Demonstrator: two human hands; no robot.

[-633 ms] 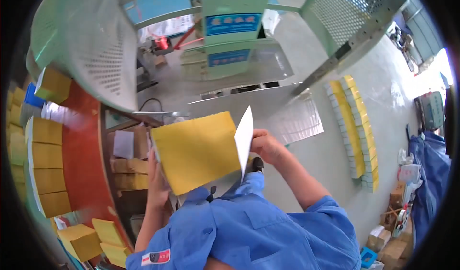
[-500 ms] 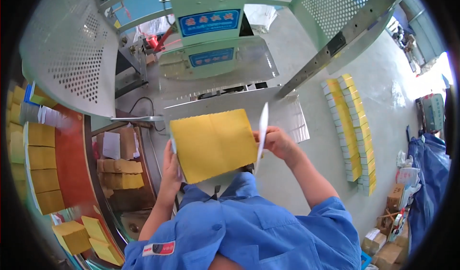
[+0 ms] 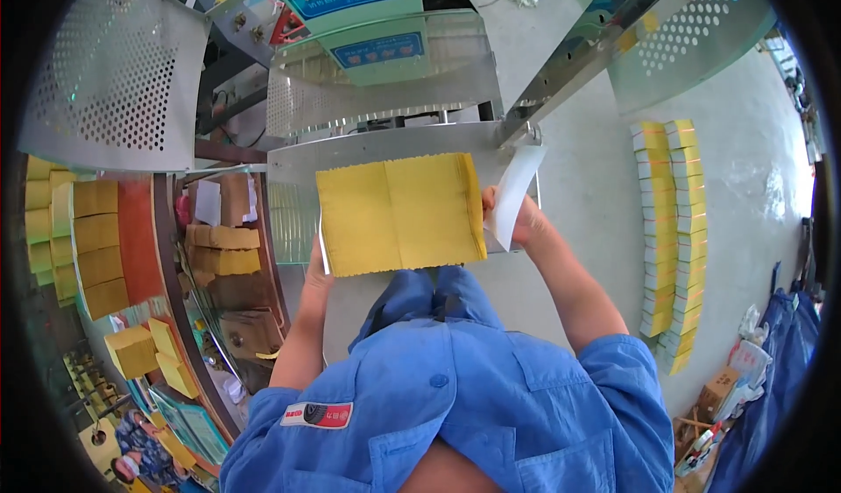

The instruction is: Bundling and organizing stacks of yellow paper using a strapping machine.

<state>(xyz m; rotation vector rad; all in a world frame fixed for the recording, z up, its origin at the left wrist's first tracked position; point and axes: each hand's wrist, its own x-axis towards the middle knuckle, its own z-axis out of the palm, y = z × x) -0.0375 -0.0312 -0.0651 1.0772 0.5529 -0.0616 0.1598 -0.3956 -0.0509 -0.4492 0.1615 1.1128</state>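
A thick block of yellow paper (image 3: 399, 217) with ragged edges and a faint middle crease is held level in front of my body, over the near edge of the metal machine table (image 3: 293, 173). My left hand (image 3: 319, 268) grips its left side, where a white edge shows; most of those fingers are hidden beneath. At the block's right side, my right hand (image 3: 523, 220) has its fingers closed by the edge. A curved white sheet (image 3: 517, 191) stands up at this hand, covering part of it, and appears to be held there.
Ahead rises a machine with a clear guard (image 3: 385, 77) and perforated side panels (image 3: 118, 99). On the floor at right stand two long rows of yellow-and-white stacks (image 3: 670, 239). Yellow blocks (image 3: 98, 248) line a reddish bench at left. Another person (image 3: 144, 454) appears at lower left.
The yellow block has moved forward over the machine table and become more level. My right hand's white sheet has tilted and shows more of its face. The head view has shifted.
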